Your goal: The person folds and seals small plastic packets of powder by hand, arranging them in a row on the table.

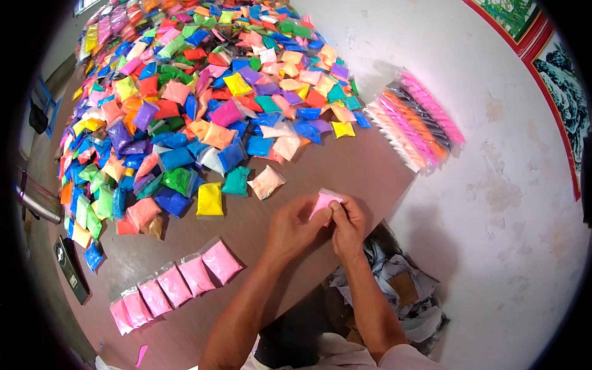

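Between my two hands is a small clear packet of pink stuff (325, 200), held over the right part of the table. My left hand (295, 223) grips it from the left side, thumb across its front. From the right, my right hand (347, 227) pinches the same packet, its thumb close to the other thumb. My fingers cover the packet's lower part. To the left, a slanting row of several pink packets (174, 285) lies overlapping on the table. Nearest beyond my hands are a peach packet (267, 182) and a yellow packet (209, 200).
A huge heap of coloured packets (179, 92) covers the table's far side. Bundled packet strips (416, 123) lie against the wall. A dark phone-like object (71, 270), a metal flask (38, 197) and a pink plastic piece (142, 355) are at left. Crumpled bags (401, 287) sit below the right edge.
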